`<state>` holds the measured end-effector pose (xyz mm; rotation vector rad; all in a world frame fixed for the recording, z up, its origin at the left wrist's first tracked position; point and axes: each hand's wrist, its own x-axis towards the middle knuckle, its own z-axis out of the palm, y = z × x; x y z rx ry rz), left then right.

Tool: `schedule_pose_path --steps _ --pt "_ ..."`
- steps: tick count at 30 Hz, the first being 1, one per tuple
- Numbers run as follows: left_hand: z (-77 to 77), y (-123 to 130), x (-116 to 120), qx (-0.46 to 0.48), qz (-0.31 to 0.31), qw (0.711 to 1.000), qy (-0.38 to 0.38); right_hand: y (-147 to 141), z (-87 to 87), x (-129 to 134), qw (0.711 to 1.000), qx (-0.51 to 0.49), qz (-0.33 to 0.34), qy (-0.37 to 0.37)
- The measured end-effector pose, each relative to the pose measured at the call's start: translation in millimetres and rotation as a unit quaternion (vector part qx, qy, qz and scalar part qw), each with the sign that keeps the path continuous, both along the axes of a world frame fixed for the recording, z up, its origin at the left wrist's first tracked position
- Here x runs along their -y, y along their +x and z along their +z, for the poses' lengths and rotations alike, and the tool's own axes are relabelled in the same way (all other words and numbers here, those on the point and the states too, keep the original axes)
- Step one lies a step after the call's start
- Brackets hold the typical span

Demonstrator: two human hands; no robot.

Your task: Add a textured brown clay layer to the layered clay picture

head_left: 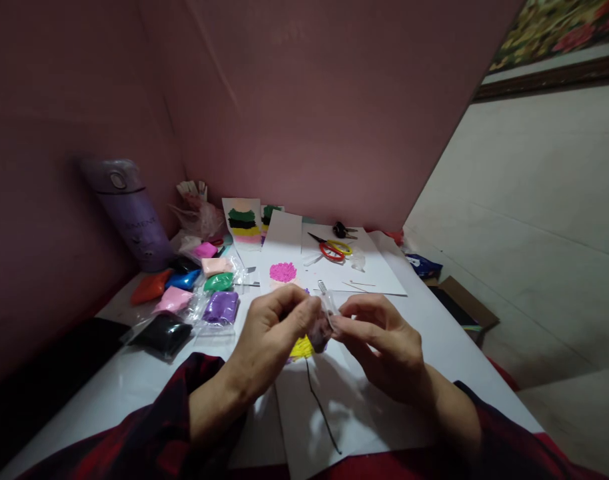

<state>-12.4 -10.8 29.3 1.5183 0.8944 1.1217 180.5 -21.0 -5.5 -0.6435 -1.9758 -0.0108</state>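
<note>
Between my hands is a small clear plastic bag (320,333) with something brownish in it, perhaps modelling clay. My left hand (272,337) pinches the bag's left side with thumb and forefinger. On the right side, the fingertips of my right hand (384,340) are closed on the bag's clear edge. Below them lies a white sheet (304,433) bearing a textured yellow patch (300,348) with some purple around it, partly hidden by my hands. A thin dark stem-like line (318,400) runs down from the patch. Beyond my left hand is a bright pink textured patch (283,271).
Several bagged coloured clays, including a purple pack (221,308) and a black pack (162,337), lie at left near a purple bottle (134,217). Red-and-yellow scissors (332,250) and keys (342,230) rest at the back. Colour-striped cards (243,223) lean nearby.
</note>
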Motion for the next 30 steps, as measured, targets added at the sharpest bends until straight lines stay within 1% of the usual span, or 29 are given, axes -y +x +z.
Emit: schedule_pose_path --steps 2,3,4,6,8,10,12,17,19,22,25,27,30 --pt "0.2 -3 -4 -0.006 0.054 0.998 0.026 -1 4.3 1 0.999 -0.037 0.036 -0.017" --pt "0.6 -5 -6 -0.017 0.061 0.997 0.034 -1 6.4 2 0.997 -0.049 0.052 -0.023" --pt "1.3 -6 -8 -0.029 0.052 0.998 0.037 -1 8.0 2 0.996 -0.057 0.066 -0.032" --pt "3.3 -8 -9 -0.034 0.003 0.999 0.021 -1 9.4 2 0.992 -0.069 0.091 -0.061" --pt "5.2 -7 -8 -0.009 -0.053 0.998 -0.029 0 8.7 2 0.987 -0.075 0.110 -0.090" --pt "5.7 -6 -7 0.023 -0.084 0.992 -0.087 0 7.6 2 0.985 -0.077 0.114 -0.107" --pt "4.3 -4 -5 0.049 -0.083 0.989 -0.113 0 7.3 2 0.983 -0.078 0.112 -0.123" --pt "-3.5 1 -2 0.060 -0.066 0.988 -0.124 -4 7.0 2 0.977 -0.073 0.122 -0.162" --pt "-5.1 3 -1 0.075 -0.061 0.987 -0.132 -6 6.1 2 0.973 -0.086 0.124 -0.177" --pt "-5.6 4 -1 0.105 -0.066 0.982 -0.144 -8 5.7 1 0.957 -0.119 0.136 -0.228" --pt "-6.5 5 -1 0.118 -0.064 0.978 -0.158 -8 7.7 0 0.940 -0.117 0.144 -0.287" --pt "-7.9 6 -1 0.121 -0.056 0.976 -0.169 -8 9.1 0 0.940 -0.094 0.135 -0.299" --pt "-10.2 7 0 0.123 -0.047 0.975 -0.181 -7 9.2 -1 0.946 -0.076 0.117 -0.292"
